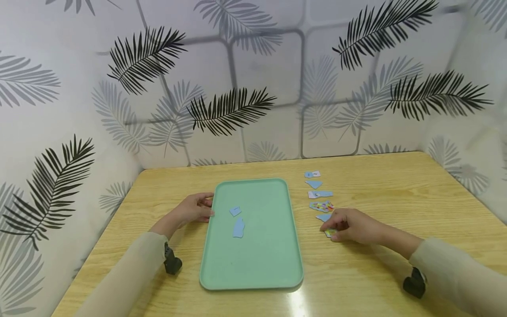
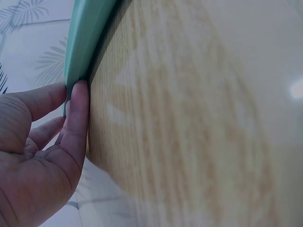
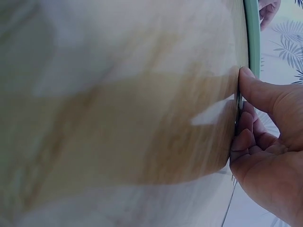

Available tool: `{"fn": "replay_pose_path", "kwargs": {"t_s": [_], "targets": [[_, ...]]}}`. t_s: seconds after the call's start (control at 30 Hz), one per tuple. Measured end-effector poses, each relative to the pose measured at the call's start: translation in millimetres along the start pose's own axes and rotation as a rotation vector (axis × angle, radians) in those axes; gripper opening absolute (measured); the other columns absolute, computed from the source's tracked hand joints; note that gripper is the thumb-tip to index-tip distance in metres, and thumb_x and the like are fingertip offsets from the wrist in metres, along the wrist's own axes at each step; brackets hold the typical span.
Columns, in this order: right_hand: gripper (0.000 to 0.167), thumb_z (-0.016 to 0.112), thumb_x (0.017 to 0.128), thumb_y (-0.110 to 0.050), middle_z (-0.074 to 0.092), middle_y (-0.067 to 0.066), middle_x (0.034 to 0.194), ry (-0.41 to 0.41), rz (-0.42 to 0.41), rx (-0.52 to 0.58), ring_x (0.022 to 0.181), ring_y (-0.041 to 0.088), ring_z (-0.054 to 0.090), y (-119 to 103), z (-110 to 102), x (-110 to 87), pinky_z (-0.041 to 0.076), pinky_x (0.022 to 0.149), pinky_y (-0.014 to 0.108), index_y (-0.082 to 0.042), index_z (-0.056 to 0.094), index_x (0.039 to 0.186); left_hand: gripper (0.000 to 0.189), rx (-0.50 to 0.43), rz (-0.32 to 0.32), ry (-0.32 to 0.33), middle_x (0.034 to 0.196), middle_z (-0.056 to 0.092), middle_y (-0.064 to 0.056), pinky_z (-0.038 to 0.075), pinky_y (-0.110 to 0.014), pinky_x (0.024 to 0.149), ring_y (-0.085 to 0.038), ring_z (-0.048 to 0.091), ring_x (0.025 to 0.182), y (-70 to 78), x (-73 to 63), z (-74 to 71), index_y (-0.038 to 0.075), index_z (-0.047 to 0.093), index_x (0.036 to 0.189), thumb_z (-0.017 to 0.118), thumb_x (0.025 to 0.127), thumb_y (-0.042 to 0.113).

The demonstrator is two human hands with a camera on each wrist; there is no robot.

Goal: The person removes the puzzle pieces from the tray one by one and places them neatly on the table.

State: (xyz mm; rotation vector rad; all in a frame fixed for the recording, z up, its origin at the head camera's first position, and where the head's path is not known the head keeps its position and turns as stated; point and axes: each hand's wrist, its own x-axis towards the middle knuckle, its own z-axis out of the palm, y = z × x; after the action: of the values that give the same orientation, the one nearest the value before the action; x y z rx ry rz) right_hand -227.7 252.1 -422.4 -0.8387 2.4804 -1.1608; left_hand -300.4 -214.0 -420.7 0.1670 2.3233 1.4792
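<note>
A shallow green tray [image 1: 257,268] lies on the wooden table with two light-blue puzzle pieces in it, a small squarish one [image 1: 235,211] and a longer one [image 1: 239,227]. My left hand [image 1: 195,208] pinches the tray's left rim; the left wrist view shows thumb and fingers of that hand [image 2: 42,137] at the green edge [image 2: 85,42]. Right of the tray, my right hand [image 1: 352,226] holds a small yellow-green and blue puzzle piece [image 1: 329,233] between thumb and fingertips, low at the table. In the right wrist view, this hand [image 3: 270,127] has its fingertips right at the tabletop.
Beyond my right hand, several flat pieces run in a column: a blue one [image 1: 323,217] partly hidden, a multicoloured one [image 1: 321,205], a long one [image 1: 320,194], a blue triangle [image 1: 314,184] and a blue-and-white one [image 1: 312,174]. A leaf-patterned wall [image 1: 269,75] borders the table [image 1: 388,189].
</note>
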Motion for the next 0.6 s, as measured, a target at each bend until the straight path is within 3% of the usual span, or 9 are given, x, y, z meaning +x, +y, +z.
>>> {"fn": "replay_pose_path", "kwargs": {"t_s": [0.6], "targets": [[0.025, 0.075, 0.084, -0.011, 0.059, 0.002, 0.09, 0.002, -0.011, -0.05, 0.081, 0.015, 0.05, -0.1, -0.9, -0.8, 0.046, 0.068, 0.024, -0.008, 0.074, 0.109, 0.066, -0.006, 0.0, 0.002, 0.115, 0.047, -0.019, 0.057, -0.034, 0.078, -0.023, 0.057, 0.09, -0.1, -0.1, 0.2, -0.002, 0.034, 0.148, 0.065, 0.09, -0.004]]}}
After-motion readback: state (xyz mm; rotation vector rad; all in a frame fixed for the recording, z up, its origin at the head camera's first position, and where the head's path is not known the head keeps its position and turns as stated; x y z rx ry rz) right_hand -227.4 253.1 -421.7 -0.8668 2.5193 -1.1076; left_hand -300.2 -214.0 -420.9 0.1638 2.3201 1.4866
